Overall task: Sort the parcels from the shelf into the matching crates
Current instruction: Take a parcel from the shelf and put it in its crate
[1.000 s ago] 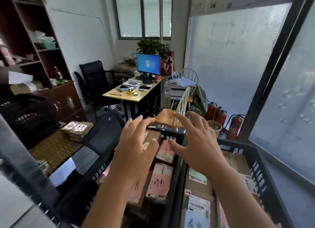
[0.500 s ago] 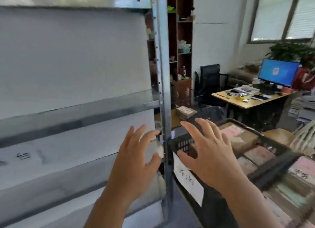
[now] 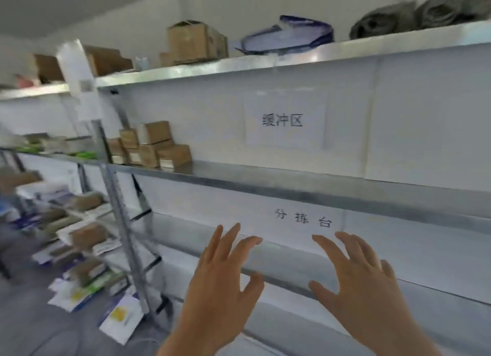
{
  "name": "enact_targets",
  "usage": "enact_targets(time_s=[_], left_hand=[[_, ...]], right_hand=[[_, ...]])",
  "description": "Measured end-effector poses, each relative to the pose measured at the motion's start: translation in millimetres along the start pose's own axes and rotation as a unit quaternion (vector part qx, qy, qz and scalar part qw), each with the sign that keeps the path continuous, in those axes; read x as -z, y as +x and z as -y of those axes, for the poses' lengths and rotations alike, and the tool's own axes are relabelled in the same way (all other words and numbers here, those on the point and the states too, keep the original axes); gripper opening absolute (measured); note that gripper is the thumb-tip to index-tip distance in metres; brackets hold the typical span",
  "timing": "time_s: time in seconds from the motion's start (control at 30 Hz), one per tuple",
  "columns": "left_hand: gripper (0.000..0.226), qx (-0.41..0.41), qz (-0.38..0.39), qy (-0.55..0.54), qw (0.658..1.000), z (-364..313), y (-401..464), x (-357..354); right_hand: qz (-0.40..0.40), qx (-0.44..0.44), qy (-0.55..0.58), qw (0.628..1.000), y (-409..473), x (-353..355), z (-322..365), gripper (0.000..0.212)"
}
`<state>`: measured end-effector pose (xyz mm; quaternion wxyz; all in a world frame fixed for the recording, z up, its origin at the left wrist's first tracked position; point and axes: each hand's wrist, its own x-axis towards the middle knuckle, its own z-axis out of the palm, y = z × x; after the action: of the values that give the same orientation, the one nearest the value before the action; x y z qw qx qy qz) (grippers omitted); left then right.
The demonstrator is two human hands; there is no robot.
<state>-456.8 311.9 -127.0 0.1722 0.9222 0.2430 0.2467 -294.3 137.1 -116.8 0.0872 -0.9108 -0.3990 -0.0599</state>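
I face a metal shelf (image 3: 292, 181) with white back panels. A stack of small brown cardboard parcels (image 3: 152, 145) sits at the left end of its middle level. My left hand (image 3: 223, 278) and my right hand (image 3: 361, 278) are both raised in front of the lower shelf level, fingers spread, holding nothing. Both hands are well to the right of and below the parcels. No crate is in view.
Paper signs (image 3: 284, 121) with printed characters hang on the back panels. On the top shelf stand a larger cardboard box (image 3: 195, 42), a blue-rimmed item (image 3: 289, 35) and grey rolls (image 3: 414, 15). A second rack (image 3: 79, 222) at left holds envelopes and packets.
The view has swung left from the black crates of parcels, past the shelf's upright, to the shelf front. Both hands stayed empty and spread in front of me.
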Motion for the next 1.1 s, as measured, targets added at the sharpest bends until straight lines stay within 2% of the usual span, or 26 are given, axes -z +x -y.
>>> enact_targets(time_s=[0.1,0.17,0.23,0.33,0.47,0.63,0.83,1.1], left_hand=[[0.054,0.062,-0.012,0.045,0.997,97.9,-3.7,57.0],[0.055,0.094,-0.024,0.057,0.994,153.7,-1.7,86.9],[0.055,0.111,-0.032,0.063,0.991,201.6,7.2,108.4],[0.056,0.132,-0.048,0.067,0.988,258.2,33.5,123.6],[0.056,0.14,-0.037,0.074,0.987,315.7,85.9,119.7],[0.059,0.138,-0.007,0.082,0.987,371.5,176.1,110.2],[0.057,0.13,-0.023,0.067,0.989,418.2,300.5,115.8],[0.045,0.087,-0.073,-0.003,0.993,463.1,414.4,114.3]], right_hand=[[0.016,0.048,0.025,0.998,44.1,-29.5,103.9,0.082],[0.024,0.081,0.032,0.996,71.6,-46.5,162.4,0.093],[0.03,0.1,0.037,0.994,99.5,-57.5,211.3,0.101],[0.021,0.117,0.049,0.992,147.2,-73.0,261.4,0.1],[-0.005,0.131,0.074,0.989,219.8,-92.6,297.2,0.079],[-0.062,0.144,0.111,0.981,332.4,-99.3,329.6,0.076],[-0.12,0.154,0.16,0.968,463.4,-91.7,362.6,0.067],[-0.103,0.167,0.179,0.964,580.9,-112.6,406.8,0.065]])
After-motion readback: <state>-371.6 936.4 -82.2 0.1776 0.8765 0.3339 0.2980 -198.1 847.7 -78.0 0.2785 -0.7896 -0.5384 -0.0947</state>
